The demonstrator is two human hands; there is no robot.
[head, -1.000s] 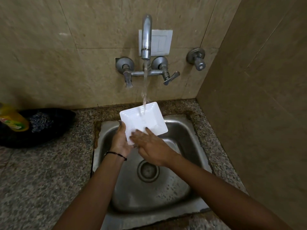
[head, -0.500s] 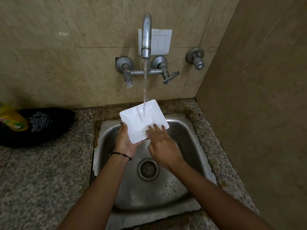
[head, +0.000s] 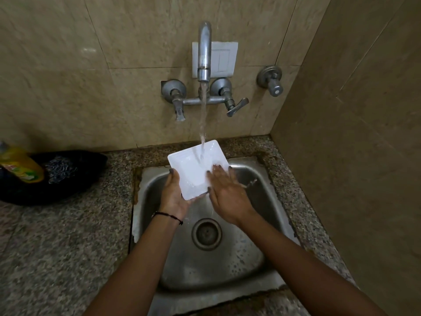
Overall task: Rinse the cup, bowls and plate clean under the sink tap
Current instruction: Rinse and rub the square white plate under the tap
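Note:
A white square plate (head: 193, 169) is held tilted above the steel sink (head: 268, 179), under the running tap (head: 204, 53). The water stream lands on the plate's far right part. My left hand (head: 174, 195) grips the plate's near left edge from below, thumb on its rim. My right hand (head: 225, 192) lies flat with straight fingers on the plate's right side. No cup or bowl is in view.
A yellow dish-soap bottle (head: 19, 166) and a dark scrubber lie in a black tray (head: 68, 185) on the granite counter (head: 57, 247) at the left. Two tap handles (head: 237, 107) and a separate wall valve (head: 272, 82) sit on the tiled back wall. A tiled side wall closes the right.
My right hand has slid from the plate's near edge across to its right side. The plate stays under the stream, with my left hand's hold unchanged.

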